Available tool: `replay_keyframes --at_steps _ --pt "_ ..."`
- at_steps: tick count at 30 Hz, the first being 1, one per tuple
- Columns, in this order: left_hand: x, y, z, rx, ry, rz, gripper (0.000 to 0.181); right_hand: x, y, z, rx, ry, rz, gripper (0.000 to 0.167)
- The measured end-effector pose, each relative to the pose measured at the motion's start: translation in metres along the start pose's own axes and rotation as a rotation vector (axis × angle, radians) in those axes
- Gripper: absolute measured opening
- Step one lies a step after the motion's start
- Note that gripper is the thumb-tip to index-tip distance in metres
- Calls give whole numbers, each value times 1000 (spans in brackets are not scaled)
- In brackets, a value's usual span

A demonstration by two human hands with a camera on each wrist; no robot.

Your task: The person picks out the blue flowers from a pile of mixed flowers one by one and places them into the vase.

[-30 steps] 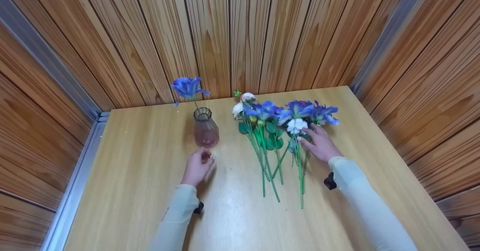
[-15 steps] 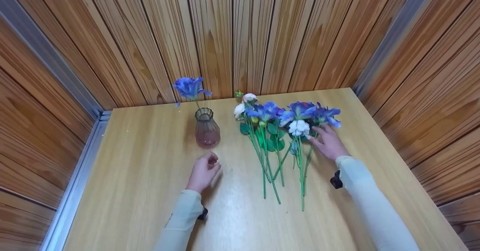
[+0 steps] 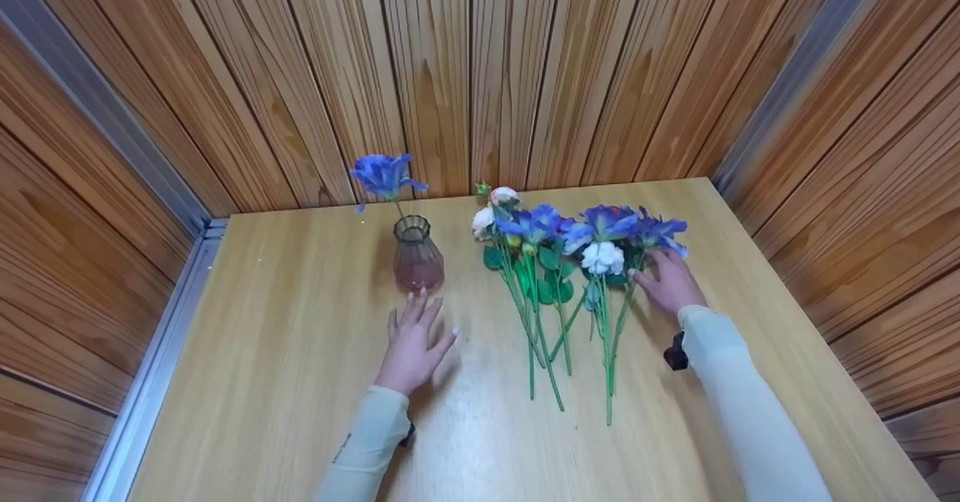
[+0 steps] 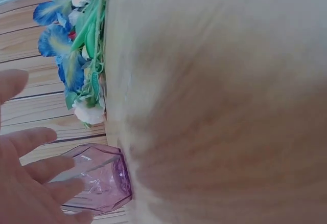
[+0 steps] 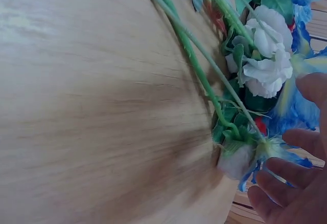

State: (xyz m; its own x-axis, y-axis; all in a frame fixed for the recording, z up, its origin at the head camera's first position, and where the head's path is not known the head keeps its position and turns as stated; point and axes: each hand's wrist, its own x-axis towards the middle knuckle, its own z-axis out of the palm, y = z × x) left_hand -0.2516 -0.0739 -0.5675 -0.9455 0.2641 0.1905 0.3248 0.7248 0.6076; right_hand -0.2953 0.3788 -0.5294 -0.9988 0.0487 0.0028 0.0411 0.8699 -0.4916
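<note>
A ribbed glass vase (image 3: 418, 262), pinkish at its base, stands at the back left with one blue flower (image 3: 383, 175) in it. My left hand (image 3: 411, 348) is just in front of the vase, fingers spread and holding nothing; in the left wrist view the vase (image 4: 97, 180) shows behind the fingers. To the right lie several blue and white flowers with green stems. My right hand (image 3: 673, 281) is at the right edge of them, by the rightmost blue flower (image 3: 656, 230). In the right wrist view its fingers (image 5: 288, 175) are extended beside a blue flower; whether they touch it I cannot tell.
The wooden table (image 3: 292, 382) meets a wood-panelled wall (image 3: 510, 74) at the back, with panelled walls on both sides. White-pink flowers (image 3: 484, 222) lie at the left end of the loose flowers, their stems pointing toward the front.
My left hand's fingers have gone from curled together to spread, near the vase. My right hand has moved right, away from the white flower toward the rightmost blue one.
</note>
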Motion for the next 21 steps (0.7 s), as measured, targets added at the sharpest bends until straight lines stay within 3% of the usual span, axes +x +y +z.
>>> replay_keyframes --at_steps 6,12,21 --pt "-1 -3 -6 81 8 19 68 7 2 7 6 4 11 63" --pt "-2 -2 -14 8 7 -24 70 14 5 5 21 25 14 56" --pt "-8 -17 -41 -23 -25 -109 73 26 3 17 96 27 85 44"
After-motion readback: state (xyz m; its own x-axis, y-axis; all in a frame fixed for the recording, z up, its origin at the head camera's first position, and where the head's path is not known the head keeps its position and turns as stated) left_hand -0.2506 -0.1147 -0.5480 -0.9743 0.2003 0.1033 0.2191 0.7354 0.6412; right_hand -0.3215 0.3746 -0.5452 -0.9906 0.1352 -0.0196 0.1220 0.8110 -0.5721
